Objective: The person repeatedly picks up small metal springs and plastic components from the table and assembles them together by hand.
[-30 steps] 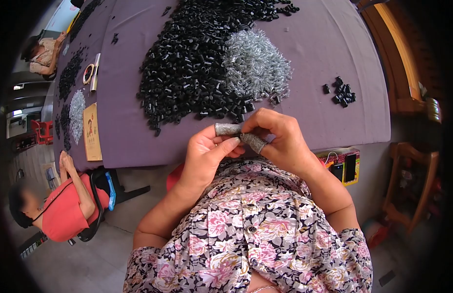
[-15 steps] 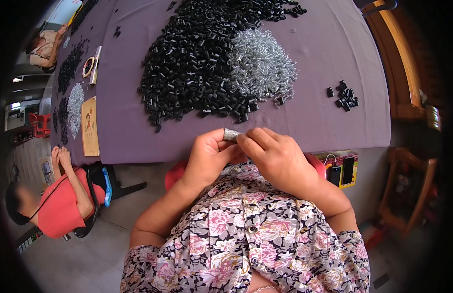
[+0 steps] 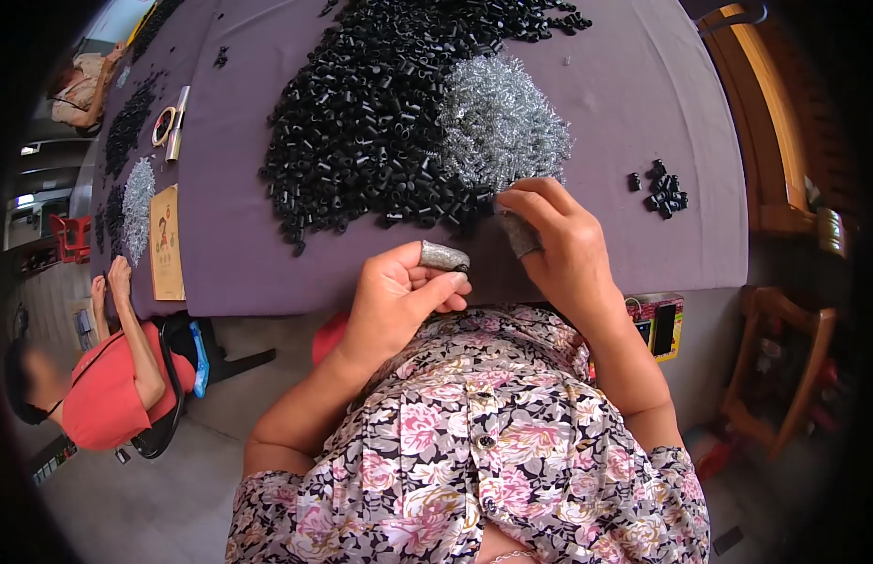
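Note:
My left hand is closed in front of my body, just off the near table edge, with a grey sleeve on its index finger. Between that finger and the thumb sits a small black plastic piece, mostly covered. Reaching over the table, my right hand wears a grey sleeve on its thumb. Its fingertips come together at the near edge of the heaps; whatever they grip is too small to make out. A large heap of short black tubes adjoins a pile of small silvery springs.
Several black pieces lie apart at the right on the purple cloth. A tape roll and a tan booklet lie at left. A co-worker in a red shirt sits there. A wooden chair stands at right.
My right hand has left my left hand and moved forward and right to the edge of the heaps. My left hand stays nearly in place, the black piece now partly visible.

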Available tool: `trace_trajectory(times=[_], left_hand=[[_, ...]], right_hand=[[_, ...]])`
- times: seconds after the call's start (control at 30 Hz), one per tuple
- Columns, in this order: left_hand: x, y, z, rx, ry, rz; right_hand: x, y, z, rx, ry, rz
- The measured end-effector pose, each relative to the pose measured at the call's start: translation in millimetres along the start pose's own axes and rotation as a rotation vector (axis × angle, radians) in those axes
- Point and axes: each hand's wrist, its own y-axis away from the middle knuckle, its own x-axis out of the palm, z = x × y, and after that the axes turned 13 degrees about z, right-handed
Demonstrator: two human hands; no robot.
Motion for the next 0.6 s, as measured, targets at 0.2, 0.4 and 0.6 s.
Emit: trace_trajectory(times=[0.2,0.4,0.6], left_hand=[[-14.5,0.6,2.0,0.041,0.007,-0.008],[-17.3,7.5,8.3,0.026,0.026,-0.008],[-16.1,4.7,7.1,0.029,0.025,0.009]], right_hand=[[16.8,-2.4,12.4,-0.079,0.142,0.108],[6.9,3.4,0.2,-0.009,0.036,0.079],[18.3,-0.6,13.5,-0.148,0.04,0.0]])
